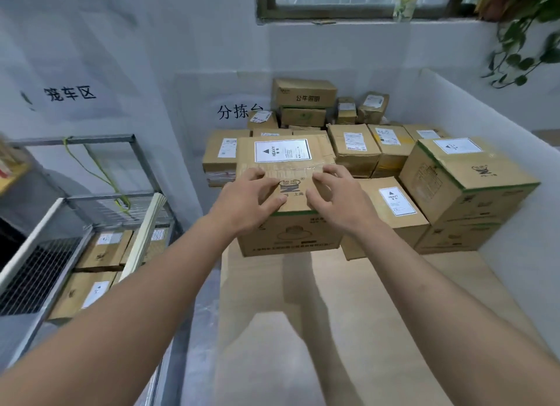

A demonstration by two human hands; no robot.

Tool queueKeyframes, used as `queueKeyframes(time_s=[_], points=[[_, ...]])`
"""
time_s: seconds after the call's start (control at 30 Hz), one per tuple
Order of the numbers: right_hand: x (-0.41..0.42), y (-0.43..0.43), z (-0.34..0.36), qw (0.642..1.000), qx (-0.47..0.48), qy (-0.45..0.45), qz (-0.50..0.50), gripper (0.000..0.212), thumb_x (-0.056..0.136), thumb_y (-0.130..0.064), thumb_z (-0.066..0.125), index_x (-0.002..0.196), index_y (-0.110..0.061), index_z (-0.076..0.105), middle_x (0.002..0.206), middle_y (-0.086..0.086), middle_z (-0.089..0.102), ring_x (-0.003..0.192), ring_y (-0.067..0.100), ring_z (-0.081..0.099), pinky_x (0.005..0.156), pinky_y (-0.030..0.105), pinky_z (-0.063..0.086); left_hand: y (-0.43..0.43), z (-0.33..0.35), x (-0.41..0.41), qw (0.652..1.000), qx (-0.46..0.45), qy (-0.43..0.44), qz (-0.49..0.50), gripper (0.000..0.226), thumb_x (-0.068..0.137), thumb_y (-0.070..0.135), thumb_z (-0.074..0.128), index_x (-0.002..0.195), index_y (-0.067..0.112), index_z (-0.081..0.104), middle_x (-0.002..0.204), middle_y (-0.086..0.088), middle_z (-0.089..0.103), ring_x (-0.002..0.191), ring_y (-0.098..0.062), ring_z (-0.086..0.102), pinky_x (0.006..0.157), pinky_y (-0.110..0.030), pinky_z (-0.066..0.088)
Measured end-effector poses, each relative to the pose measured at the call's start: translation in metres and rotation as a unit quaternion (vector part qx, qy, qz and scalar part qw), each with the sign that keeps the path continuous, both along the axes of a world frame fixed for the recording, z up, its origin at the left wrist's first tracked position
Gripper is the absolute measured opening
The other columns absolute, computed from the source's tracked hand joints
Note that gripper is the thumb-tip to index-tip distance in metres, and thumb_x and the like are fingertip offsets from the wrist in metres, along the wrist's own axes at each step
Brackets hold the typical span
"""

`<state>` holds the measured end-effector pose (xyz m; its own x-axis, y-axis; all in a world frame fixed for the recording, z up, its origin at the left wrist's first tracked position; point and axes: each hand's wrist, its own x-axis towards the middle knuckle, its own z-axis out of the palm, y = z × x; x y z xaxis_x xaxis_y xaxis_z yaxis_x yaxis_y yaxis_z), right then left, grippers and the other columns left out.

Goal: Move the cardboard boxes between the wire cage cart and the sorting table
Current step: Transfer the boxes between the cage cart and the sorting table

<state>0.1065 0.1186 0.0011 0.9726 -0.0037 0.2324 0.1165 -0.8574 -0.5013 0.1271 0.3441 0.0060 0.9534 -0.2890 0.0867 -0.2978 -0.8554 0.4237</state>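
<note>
A large cardboard box [288,229] with a white HEAVY label stands at the front of the pile on the sorting table [348,314]. My left hand [245,202] lies on its top near the left side, fingers spread and slightly bent. My right hand [339,199] lies on the same top towards the right, fingers also spread. Neither hand wraps round an edge. The wire cage cart [91,199] stands to the left and below, with labelled cardboard boxes [103,251] inside.
Several more boxes crowd the back and right of the table, including a tall box [463,175] with green edging. A white partition wall [500,126] borders the table on the right. Trailing plant leaves [521,41] hang at the upper right.
</note>
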Motion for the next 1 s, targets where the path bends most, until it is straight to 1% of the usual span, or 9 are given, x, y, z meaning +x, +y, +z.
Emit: queueKeyframes(time_s=[0.07, 0.17, 0.3, 0.37, 0.47, 0.57, 0.67, 0.8, 1.0], points=[[-0.013, 0.044, 0.004, 1.0, -0.014, 0.001, 0.02, 0.055, 0.098, -0.053, 0.056, 0.146, -0.027, 0.057, 0.154, -0.012, 0.039, 0.132, 0.013, 0.048, 0.098, 0.037, 0.047, 0.044, 0.002, -0.023, 1.0, -0.012, -0.008, 0.014, 0.057, 0.097, 0.067, 0.051, 0.146, 0.04, 0.053, 0.155, 0.008, 0.041, 0.136, -0.029, 0.048, 0.111, -0.051, 0.043], [-0.031, 0.099, 0.007, 0.999, -0.021, 0.001, 0.044, 0.055, 0.099, -0.053, 0.056, 0.146, -0.026, 0.057, 0.153, -0.013, 0.04, 0.131, 0.015, 0.05, 0.101, 0.042, 0.048, 0.098, 0.005, -0.052, 0.999, -0.027, -0.014, 0.027, 0.055, 0.099, 0.061, 0.054, 0.147, 0.035, 0.054, 0.155, 0.006, 0.04, 0.136, -0.025, 0.047, 0.114, -0.048, 0.039], [-0.06, 0.19, 0.007, 0.997, -0.027, 0.004, 0.074, 0.055, 0.1, -0.052, 0.055, 0.148, -0.025, 0.055, 0.155, -0.013, 0.039, 0.132, 0.015, 0.05, 0.102, 0.041, 0.046, 0.186, 0.006, -0.094, 0.998, -0.017, -0.023, 0.055, 0.057, 0.098, 0.061, 0.055, 0.147, 0.032, 0.055, 0.153, 0.008, 0.041, 0.133, -0.024, 0.051, 0.112, -0.042, 0.041], [-0.071, 0.234, 0.005, 0.995, -0.024, 0.002, 0.093, 0.056, 0.1, -0.052, 0.054, 0.149, -0.024, 0.054, 0.156, -0.011, 0.039, 0.133, 0.015, 0.049, 0.103, 0.041, 0.047, 0.23, 0.006, -0.112, 0.997, -0.004, -0.018, 0.077, 0.058, 0.098, 0.064, 0.054, 0.147, 0.033, 0.055, 0.153, 0.008, 0.041, 0.131, -0.027, 0.052, 0.11, -0.043, 0.043], [-0.085, 0.298, 0.001, 0.991, -0.025, -0.002, 0.131, 0.055, 0.101, -0.05, 0.053, 0.149, -0.022, 0.054, 0.155, -0.01, 0.04, 0.133, 0.016, 0.049, 0.104, 0.041, 0.047, 0.292, 0.004, -0.138, 0.994, 0.007, -0.008, 0.113, 0.062, 0.096, 0.07, 0.05, 0.148, 0.037, 0.052, 0.155, 0.01, 0.039, 0.13, -0.032, 0.053, 0.109, -0.051, 0.045], [-0.091, 0.357, -0.002, 0.986, -0.022, 0.005, 0.167, 0.054, 0.102, -0.048, 0.052, 0.149, -0.021, 0.054, 0.157, -0.008, 0.039, 0.133, 0.018, 0.049, 0.105, 0.042, 0.047, 0.348, -0.001, -0.16, 0.989, 0.016, -0.004, 0.147, 0.061, 0.097, 0.068, 0.049, 0.149, 0.036, 0.052, 0.155, 0.011, 0.039, 0.127, -0.032, 0.054, 0.107, -0.049, 0.045], [-0.09, 0.412, -0.008, 0.977, -0.018, 0.013, 0.212, 0.053, 0.102, -0.05, 0.051, 0.147, -0.023, 0.055, 0.155, -0.009, 0.04, 0.131, 0.019, 0.051, 0.104, 0.044, 0.049, 0.398, -0.009, -0.176, 0.981, 0.015, -0.006, 0.191, 0.06, 0.097, 0.067, 0.05, 0.149, 0.036, 0.052, 0.156, 0.009, 0.039, 0.129, -0.032, 0.053, 0.108, -0.046, 0.043], [-0.074, 0.479, -0.024, 0.965, -0.02, 0.027, 0.261, 0.051, 0.101, -0.049, 0.053, 0.147, -0.025, 0.055, 0.154, -0.01, 0.04, 0.131, 0.016, 0.049, 0.104, 0.043, 0.045, 0.458, -0.027, -0.184, 0.971, 0.006, 0.01, 0.237, 0.059, 0.098, 0.067, 0.05, 0.148, 0.036, 0.052, 0.158, 0.006, 0.039, 0.135, -0.03, 0.05, 0.113, -0.047, 0.04], [-0.022, 0.576, -0.072, 0.941, -0.015, 0.069, 0.332, 0.054, 0.098, -0.051, 0.053, 0.146, -0.026, 0.055, 0.155, -0.01, 0.038, 0.134, 0.018, 0.047, 0.105, 0.045, 0.045, 0.538, -0.065, -0.166, 0.946, 0.007, 0.049, 0.32, 0.059, 0.096, 0.069, 0.049, 0.147, 0.039, 0.053, 0.155, 0.009, 0.041, 0.131, -0.028, 0.051, 0.109, -0.047, 0.043]])
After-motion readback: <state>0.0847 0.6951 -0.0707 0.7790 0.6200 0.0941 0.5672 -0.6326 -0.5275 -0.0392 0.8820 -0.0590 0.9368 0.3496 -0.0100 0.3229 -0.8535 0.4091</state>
